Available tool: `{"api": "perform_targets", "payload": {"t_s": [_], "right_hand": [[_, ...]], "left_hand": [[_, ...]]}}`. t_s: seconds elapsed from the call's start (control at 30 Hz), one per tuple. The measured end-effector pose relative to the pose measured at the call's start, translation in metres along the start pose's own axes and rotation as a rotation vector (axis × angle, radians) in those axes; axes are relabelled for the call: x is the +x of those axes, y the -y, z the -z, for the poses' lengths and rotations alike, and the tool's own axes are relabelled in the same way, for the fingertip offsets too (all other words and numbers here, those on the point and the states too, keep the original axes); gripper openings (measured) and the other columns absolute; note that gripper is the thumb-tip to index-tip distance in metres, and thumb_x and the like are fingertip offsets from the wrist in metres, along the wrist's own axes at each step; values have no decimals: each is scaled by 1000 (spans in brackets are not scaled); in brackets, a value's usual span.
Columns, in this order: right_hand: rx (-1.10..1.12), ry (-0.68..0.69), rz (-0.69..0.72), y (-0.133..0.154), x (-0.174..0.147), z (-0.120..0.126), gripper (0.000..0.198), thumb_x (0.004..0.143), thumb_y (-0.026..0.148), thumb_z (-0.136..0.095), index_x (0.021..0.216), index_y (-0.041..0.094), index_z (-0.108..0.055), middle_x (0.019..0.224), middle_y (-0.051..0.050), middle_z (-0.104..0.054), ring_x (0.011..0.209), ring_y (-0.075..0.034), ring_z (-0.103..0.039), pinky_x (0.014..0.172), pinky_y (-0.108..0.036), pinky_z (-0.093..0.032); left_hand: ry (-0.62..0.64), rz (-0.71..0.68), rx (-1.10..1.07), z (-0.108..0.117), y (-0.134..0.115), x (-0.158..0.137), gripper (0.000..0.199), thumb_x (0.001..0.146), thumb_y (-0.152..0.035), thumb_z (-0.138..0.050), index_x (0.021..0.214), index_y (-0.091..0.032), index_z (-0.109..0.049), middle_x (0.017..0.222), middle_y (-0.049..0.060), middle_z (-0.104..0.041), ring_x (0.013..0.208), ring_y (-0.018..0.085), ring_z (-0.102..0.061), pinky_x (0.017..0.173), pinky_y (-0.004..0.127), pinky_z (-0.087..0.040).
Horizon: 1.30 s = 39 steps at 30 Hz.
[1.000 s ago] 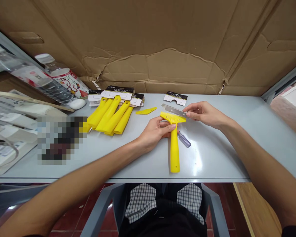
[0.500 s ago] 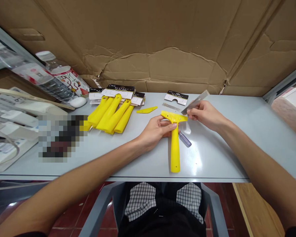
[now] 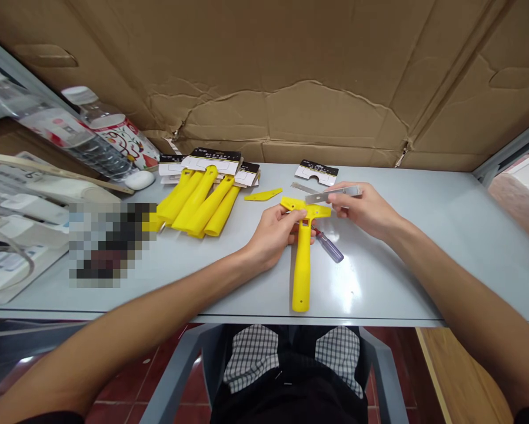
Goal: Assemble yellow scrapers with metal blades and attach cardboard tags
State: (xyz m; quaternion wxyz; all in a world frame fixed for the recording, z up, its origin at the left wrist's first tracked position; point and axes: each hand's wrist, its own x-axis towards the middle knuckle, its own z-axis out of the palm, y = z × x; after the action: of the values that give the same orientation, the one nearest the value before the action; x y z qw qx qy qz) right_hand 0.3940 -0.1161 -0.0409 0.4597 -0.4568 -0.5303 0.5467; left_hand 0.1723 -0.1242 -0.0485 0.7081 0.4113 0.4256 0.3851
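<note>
My left hand (image 3: 273,237) is closed around the neck of a yellow scraper handle (image 3: 302,265), its wide head pointing away from me. In my right hand (image 3: 365,207) I pinch a flat metal blade (image 3: 333,194), held nearly level just over the right half of the scraper head. Whether the blade touches the head I cannot tell. Behind it lies a second metal strip (image 3: 303,188), partly covered. A screwdriver (image 3: 329,246) with a clear purple handle rests right of the scraper. The loose yellow cover plate (image 3: 263,195) lies to the left.
Several yellow scraper handles (image 3: 198,203) with black-and-white header cards are piled left of centre. A loose header card (image 3: 316,172) lies at the back. Plastic bottles (image 3: 118,138) and a white rounded object (image 3: 139,180) stand at left. Cardboard (image 3: 290,70) walls the table's (image 3: 445,247) far side.
My right hand has turned the blade from steeply slanted to nearly level and brought it left over the scraper head. My left hand has tilted the scraper and shifted it slightly left.
</note>
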Motion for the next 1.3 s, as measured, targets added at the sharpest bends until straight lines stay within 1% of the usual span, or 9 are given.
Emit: {"api": "perform_targets", "payload": {"t_s": [0.1,0.2,0.3,0.4,0.47,0.57,0.73,1.07,1.3], "right_hand": [[55,-34,-17,2,3,11,31,75,47,-100,90,23,-87,79,0,-63,67,-12,-46,64,-33,-35],[6,1,-27,1,3,14,35,75,50,-101,93,23,-88,76,0,-64,65,-11,-47,66,-34,-37],[-40,-47,5,-1,2,7,37,70,50,-103,90,23,-87,77,-1,-69,69,-14,-54,70,-35,-41],[-41,-159,1,-4,1,-4,42,60,49,-107,80,22,-82,74,-1,-71,69,-14,-54,70,-34,-42],[-24,-184,-9,-5,0,-11,45,56,50,-108,76,21,-79,75,-1,-73,69,-14,-55,70,-34,-44],[-56,-160,4,-6,-2,-15,45,59,52,-106,75,20,-79,80,-2,-75,71,-14,-58,72,-34,-47],[-112,-148,-15,-3,-5,-18,45,62,55,-103,74,21,-77,74,-2,-73,70,-15,-59,73,-35,-50],[-96,-97,-78,-3,-10,-27,44,63,49,-105,77,21,-74,80,-6,-80,75,-20,-71,73,-36,-56],[-46,-64,-87,0,-10,-24,36,65,42,-105,83,21,-82,85,-6,-81,80,-20,-73,81,-37,-60]], "left_hand": [[-5,2,-1,-1,-2,0,8,98,-16,-67,102,-10,-66,91,15,-81,70,20,-78,63,32,-65],[29,-24,15,1,2,1,9,98,-17,-69,102,-10,-66,92,15,-81,71,21,-79,64,32,-66],[83,-77,24,5,8,4,14,98,-22,-74,104,-10,-68,93,15,-82,71,21,-80,69,34,-68],[149,-133,25,8,13,5,26,95,-31,-82,107,-11,-70,96,14,-82,74,21,-81,76,36,-69],[180,-150,31,10,15,6,35,92,-37,-87,107,-11,-70,98,14,-83,77,22,-82,80,37,-69],[199,-161,33,11,16,7,41,89,-42,-90,106,-12,-69,100,15,-83,79,23,-82,81,39,-69],[206,-164,35,11,16,6,43,89,-42,-90,113,-11,-70,100,14,-83,80,23,-83,82,39,-69],[208,-177,107,5,13,-6,37,88,-40,-90,104,-14,-70,96,11,-82,80,22,-82,83,37,-67],[198,-180,124,4,12,-8,32,90,-37,-88,102,-13,-70,99,13,-83,83,22,-82,85,37,-67]]}}
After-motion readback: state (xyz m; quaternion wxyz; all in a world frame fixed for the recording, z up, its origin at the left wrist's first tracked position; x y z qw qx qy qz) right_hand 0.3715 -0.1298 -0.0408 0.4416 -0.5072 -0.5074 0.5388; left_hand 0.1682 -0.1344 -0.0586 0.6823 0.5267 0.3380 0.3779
